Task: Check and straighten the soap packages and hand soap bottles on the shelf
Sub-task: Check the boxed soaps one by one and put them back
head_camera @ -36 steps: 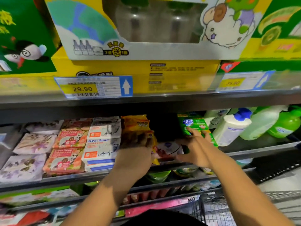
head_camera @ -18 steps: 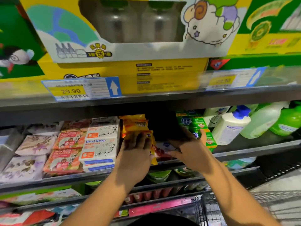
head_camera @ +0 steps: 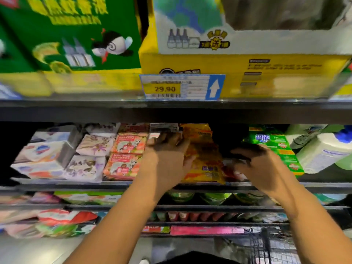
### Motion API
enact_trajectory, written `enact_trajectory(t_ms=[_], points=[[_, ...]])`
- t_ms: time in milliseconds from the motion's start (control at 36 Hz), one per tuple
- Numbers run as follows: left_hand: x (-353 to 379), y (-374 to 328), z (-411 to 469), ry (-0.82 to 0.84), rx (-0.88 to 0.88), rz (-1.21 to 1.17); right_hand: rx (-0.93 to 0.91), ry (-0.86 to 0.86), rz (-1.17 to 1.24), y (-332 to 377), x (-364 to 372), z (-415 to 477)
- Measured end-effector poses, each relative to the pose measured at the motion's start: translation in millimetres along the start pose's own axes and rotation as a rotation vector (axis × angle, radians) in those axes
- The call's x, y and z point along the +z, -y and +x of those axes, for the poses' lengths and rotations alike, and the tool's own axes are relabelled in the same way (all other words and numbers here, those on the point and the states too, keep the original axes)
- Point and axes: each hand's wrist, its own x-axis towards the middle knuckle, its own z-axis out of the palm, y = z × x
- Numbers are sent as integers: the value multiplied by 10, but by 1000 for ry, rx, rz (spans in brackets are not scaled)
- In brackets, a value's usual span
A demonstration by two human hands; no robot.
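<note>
Yellow soap pack [head_camera: 204, 159] stands partly behind left hand [head_camera: 167, 157], near green boxes [head_camera: 276, 147].

Dark metal shelves [head_camera: 76, 113] run in tiers — a price tag [head_camera: 182, 87] reading 29.90 on the top rail. Above it, a green carton [head_camera: 72, 35] and a yellow carton [head_camera: 209, 62]; down low, pale floor [head_camera: 28, 252] and a wire cart [head_camera: 266, 246].

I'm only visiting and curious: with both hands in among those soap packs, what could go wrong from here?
1. The yellow packs reach the front edge of the shelf, right beside the left hand. A push might slide one off.
2. The right hand is close to the stacked green packs. A nudge could shove them against the tilted white bottle next to them.
</note>
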Motion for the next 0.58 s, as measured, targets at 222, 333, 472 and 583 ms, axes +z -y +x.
enact_trajectory(t_ms=[222,333,472,583], points=[[-18,894,-498,12,-234,-5,-232,-3,-105,1043,223,243],[-23,1474,-759,-64,-273,52,-300,142,-149,1676,341,472],[-79,2200,-1116,-155,-281,107,-387,247,-172,2428,683,716],[-230,2562,-1329,-255,-283,96,-518,229,-80,2910,981,822]])
